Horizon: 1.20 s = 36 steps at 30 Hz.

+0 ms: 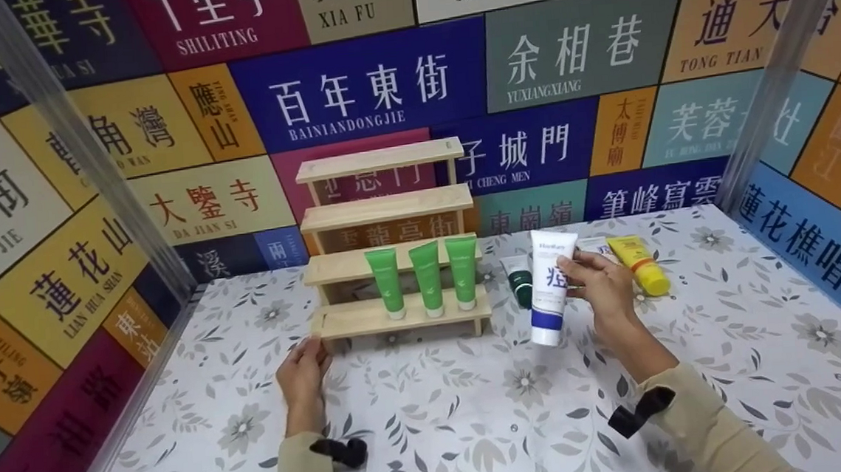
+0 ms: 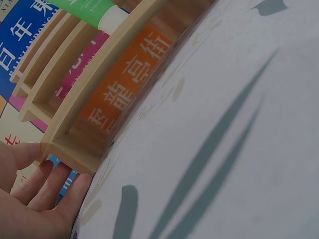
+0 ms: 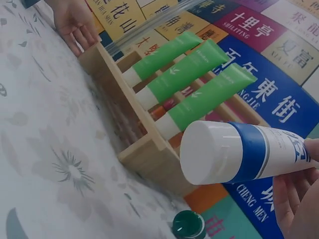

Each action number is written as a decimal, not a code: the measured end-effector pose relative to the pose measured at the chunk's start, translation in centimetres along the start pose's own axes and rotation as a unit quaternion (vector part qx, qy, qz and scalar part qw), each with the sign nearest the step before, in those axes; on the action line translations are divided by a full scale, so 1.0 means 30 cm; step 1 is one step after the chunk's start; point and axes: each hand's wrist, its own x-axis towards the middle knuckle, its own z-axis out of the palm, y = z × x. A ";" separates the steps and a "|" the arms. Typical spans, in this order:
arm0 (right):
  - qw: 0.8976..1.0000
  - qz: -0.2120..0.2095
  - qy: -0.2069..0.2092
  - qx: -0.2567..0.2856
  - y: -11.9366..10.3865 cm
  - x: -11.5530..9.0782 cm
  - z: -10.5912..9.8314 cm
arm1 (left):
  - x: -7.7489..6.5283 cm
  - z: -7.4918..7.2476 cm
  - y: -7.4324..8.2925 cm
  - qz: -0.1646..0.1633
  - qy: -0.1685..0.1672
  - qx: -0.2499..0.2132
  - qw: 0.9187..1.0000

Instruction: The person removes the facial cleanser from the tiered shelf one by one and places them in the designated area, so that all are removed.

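Note:
My right hand pinches a white squeeze tube with a blue band, held with its white cap down, to the right of a stepped wooden display rack. In the right wrist view the tube's cap faces the camera. My left hand holds the left end of the rack's lowest step; the left wrist view shows thumb and fingers around that corner. Three green tubes stand in a row on the lowest step, caps down, leaning back.
Behind my right hand, a dark green tube and a yellow tube lie on the floral-patterned table, with another tube partly hidden between them. Walls covered in coloured name panels stand close behind the rack and at both sides.

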 end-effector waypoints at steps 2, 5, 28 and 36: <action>1.000 0.014 -0.017 -0.017 0.011 0.007 -0.004 | -0.003 -0.001 0.002 0.001 -0.002 0.001 1.000; 0.997 0.043 -0.048 -0.042 0.027 0.018 -0.011 | -0.005 0.000 0.003 0.001 -0.001 0.002 1.000; 0.974 0.163 -0.149 -0.041 0.185 0.116 -0.033 | 0.001 -0.007 -0.001 0.004 -0.003 0.000 1.000; 0.972 0.168 -0.150 -0.068 0.200 0.107 -0.038 | -0.005 0.002 0.004 -0.007 -0.005 0.000 1.000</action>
